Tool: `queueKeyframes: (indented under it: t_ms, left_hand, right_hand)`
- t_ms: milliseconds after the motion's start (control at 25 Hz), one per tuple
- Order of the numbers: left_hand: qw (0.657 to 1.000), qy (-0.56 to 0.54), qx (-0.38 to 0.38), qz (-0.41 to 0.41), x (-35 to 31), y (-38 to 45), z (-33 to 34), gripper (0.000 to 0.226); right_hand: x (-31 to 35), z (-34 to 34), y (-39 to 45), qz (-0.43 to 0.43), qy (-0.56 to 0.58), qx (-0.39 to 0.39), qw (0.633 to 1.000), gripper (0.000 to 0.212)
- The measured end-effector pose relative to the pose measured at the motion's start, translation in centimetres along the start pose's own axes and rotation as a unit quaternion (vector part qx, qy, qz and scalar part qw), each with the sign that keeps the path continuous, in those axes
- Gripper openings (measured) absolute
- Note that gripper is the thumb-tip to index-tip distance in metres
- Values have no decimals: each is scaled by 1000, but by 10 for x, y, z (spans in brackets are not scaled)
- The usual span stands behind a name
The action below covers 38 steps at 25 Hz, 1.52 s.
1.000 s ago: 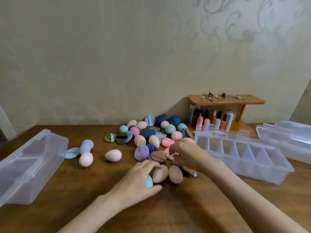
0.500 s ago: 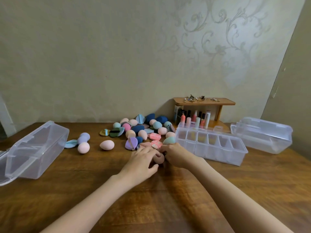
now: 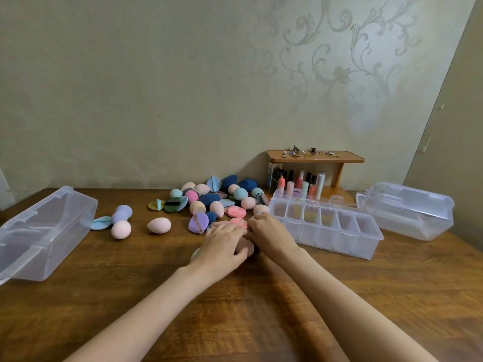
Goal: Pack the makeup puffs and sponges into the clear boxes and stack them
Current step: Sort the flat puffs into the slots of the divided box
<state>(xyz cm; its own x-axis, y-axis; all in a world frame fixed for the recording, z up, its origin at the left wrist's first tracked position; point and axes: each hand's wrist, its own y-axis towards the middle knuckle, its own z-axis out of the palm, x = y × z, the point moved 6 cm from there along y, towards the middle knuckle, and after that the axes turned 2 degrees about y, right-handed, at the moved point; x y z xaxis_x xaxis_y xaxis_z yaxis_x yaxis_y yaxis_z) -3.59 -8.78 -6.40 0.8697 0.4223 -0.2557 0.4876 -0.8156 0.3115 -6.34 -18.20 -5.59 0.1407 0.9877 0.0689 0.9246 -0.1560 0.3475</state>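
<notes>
Both hands meet at the near edge of the sponge pile (image 3: 209, 202) in the middle of the worktop (image 3: 261, 309). The left hand (image 3: 222, 244) lies palm down with its fingers curled over a brown sponge (image 3: 247, 248), the thumb against its near side; a pale green sponge (image 3: 194, 254) peeks out just beside the heel of that hand. The right hand (image 3: 269, 231) sits just to the right, touching the left one, fingers bent over the pile (whether it actually grips anything I cannot tell, since its fingertips are hidden among the sponges). A coral puff (image 3: 238, 222) shows between the two hands, and a purple puff (image 3: 197, 222) lies just left of them. Further left, apart from the pile, rest a pink sponge (image 3: 159, 225), a second pink sponge (image 3: 121, 229), a lilac sponge (image 3: 121, 214) and a light blue puff (image 3: 101, 222). The divided box (image 3: 326, 231) stands open just beside the right hand, its compartments holding nothing that I can see. A second clear box (image 3: 407, 210) sits further right with its lid on, and a third box (image 3: 44, 231) lies tilted at the left edge. Behind the divided box, against the wall, a small wooden shelf (image 3: 315, 159) carries trinkets on top and bottles (image 3: 300, 184) beneath.
</notes>
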Motion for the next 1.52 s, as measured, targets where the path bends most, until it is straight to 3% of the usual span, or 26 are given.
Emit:
queueKeyframes:
  t_ms: [80,160,200,320,440,600,680,760,880,1040,1160,1320,1440,1520]
  left_hand:
    - [999,-31,-17,-7,0,8,-5,35]
    - [996,-74,-29,-25,-1,20,-8,36]
    - [995,-90,-33,-32,-2,26,-9,38]
    - [994,-102,-25,-22,-15,39,-5,43]
    - [997,-61,21,36,-35,34,7,44]
    - [991,-96,-82,53,-42,31,-2,41]
    - [987,-130,-72,57,-48,38,1,41]
    - [987,-156,-23,38,-51,45,11,41]
    - [987,-161,-10,26,-48,51,17,45]
    - [989,-96,45,105,-51,57,17,49]
    - [983,-59,118,131,-48,68,20,41]
    - [977,-7,145,155,-49,77,15,30]
    - [968,44,160,190,-52,77,12,42]
    - [963,76,164,200,-50,77,12,48]
  right_hand:
    - [-6,-22,3,28,30,-97,994,18]
    - [-27,-44,1,115,89,-198,969,14]
    - [-40,-47,1,160,113,-212,957,15]
    - [-64,-31,-5,224,119,-105,962,41]
    - [-73,-37,-19,219,149,-99,959,39]
    - [-85,-55,-42,250,229,-103,935,13]
    - [-85,-62,-51,273,241,-138,921,6]
    - [-84,-62,-51,282,192,-151,928,8]
    - [-77,-48,-35,280,81,-81,953,15]
    - [-81,-24,-28,313,48,-3,948,32]
    - [-79,-29,-31,284,68,19,956,29]
    - [-46,-66,-53,141,90,-69,983,23]
    - [-5,-42,-78,-12,100,74,992,25]
    - [1,-15,-86,-23,61,161,985,34]
